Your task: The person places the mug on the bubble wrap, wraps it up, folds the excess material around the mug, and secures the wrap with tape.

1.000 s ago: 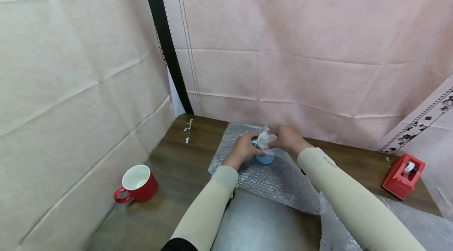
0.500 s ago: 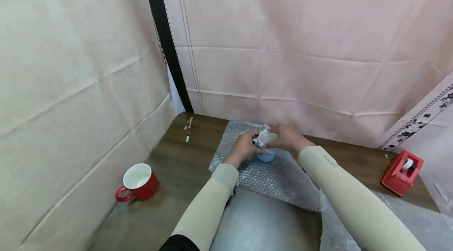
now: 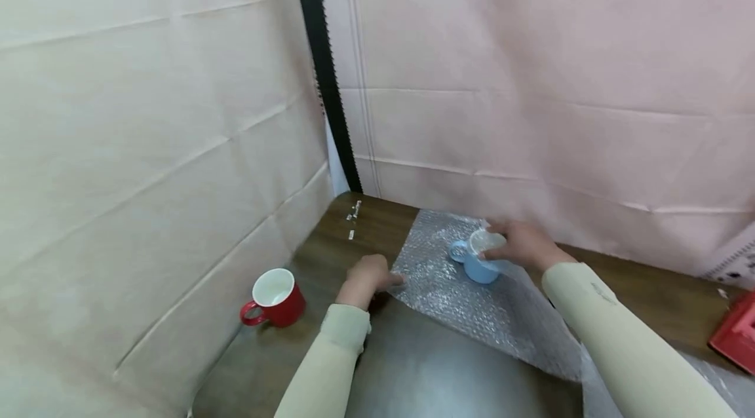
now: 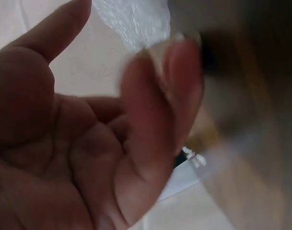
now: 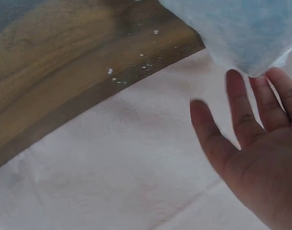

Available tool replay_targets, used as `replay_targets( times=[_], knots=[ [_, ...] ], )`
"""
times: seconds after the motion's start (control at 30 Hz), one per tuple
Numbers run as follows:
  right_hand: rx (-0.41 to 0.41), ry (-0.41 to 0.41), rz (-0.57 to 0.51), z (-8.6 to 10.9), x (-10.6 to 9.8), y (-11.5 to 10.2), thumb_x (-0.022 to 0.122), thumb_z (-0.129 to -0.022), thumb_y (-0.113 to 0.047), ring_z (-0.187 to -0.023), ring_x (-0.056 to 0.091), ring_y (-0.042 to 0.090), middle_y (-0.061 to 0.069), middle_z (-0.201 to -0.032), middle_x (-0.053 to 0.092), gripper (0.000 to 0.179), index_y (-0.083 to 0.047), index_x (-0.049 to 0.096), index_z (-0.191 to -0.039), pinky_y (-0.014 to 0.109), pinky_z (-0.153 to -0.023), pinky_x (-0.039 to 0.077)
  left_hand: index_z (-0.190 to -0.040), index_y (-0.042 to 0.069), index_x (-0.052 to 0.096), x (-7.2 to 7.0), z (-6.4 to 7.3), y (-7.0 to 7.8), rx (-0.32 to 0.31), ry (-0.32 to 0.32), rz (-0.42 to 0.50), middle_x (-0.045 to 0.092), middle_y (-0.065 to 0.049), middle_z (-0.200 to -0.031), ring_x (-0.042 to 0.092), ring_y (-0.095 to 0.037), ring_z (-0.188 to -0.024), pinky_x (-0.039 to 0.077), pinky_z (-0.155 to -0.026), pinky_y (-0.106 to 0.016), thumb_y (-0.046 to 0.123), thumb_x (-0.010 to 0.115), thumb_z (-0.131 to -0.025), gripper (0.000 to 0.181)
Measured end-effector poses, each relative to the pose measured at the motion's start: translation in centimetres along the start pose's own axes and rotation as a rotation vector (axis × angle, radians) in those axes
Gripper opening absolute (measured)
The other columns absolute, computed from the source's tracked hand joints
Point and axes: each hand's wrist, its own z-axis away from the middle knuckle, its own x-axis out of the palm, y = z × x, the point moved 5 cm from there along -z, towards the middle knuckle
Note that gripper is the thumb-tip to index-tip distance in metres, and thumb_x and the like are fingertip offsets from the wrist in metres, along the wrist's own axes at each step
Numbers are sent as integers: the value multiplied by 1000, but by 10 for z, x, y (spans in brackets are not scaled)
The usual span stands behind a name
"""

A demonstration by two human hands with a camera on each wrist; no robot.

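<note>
A light blue mug [image 3: 481,272] stands upright on a sheet of bubble wrap [image 3: 445,293], its handle pointing left. Part of the wrap is drawn up along its right side and over the rim. My right hand [image 3: 525,244] is at the mug's right side; in the right wrist view its straight fingers [image 5: 241,112] touch the wrapped bulge. My left hand [image 3: 368,276] is by the wrap's left corner, above the table. The left wrist view shows its fingers [image 4: 148,115] loosely bent, the thumb apart, and nothing held.
A red mug [image 3: 283,306] stands on the wooden table [image 3: 318,254] to the left. At the right edge sits a red tape dispenser [image 3: 737,333], partly cut off. More bubble wrap lies at lower right. Pale cloth walls [image 3: 448,110] border the table behind and left.
My left hand has let go of the blue mug and moved left and toward me. My right hand stays by the mug. The head view has turned left.
</note>
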Motion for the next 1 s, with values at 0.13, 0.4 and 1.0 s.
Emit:
replay_targets(
  times=[0.13, 0.4, 1.0],
  knots=[
    [-6, 0, -59, -19, 4, -16, 89, -98, -46, -160, 49, 52, 21, -178, 49, 84, -2, 59, -163, 68, -128, 47, -104, 3, 75, -2, -20, -34, 24, -69, 122, 71, -10, -80, 69, -24, -64, 61, -58, -39, 45, 78, -107, 42],
    [62, -33, -200, -30, 21, -25, 92, -98, -37, -167, 41, 49, 18, -183, 41, 86, -1, 54, -166, 65, -132, 44, -83, 5, 69, -63, 44, 13, 212, -47, 405, 80, -15, -87, 77, -24, -72, 67, -64, -35, 18, 63, -111, 31],
    [-1, -8, -138, -36, 20, -32, 85, -103, -23, -152, 57, 52, 28, -170, 56, 69, 1, 60, -162, 64, -115, 59, -110, 12, 85, -67, 20, 130, 369, 244, 593, 84, -4, -115, 77, -20, -99, 61, -83, -39, 30, 67, -117, 26]
  ],
)
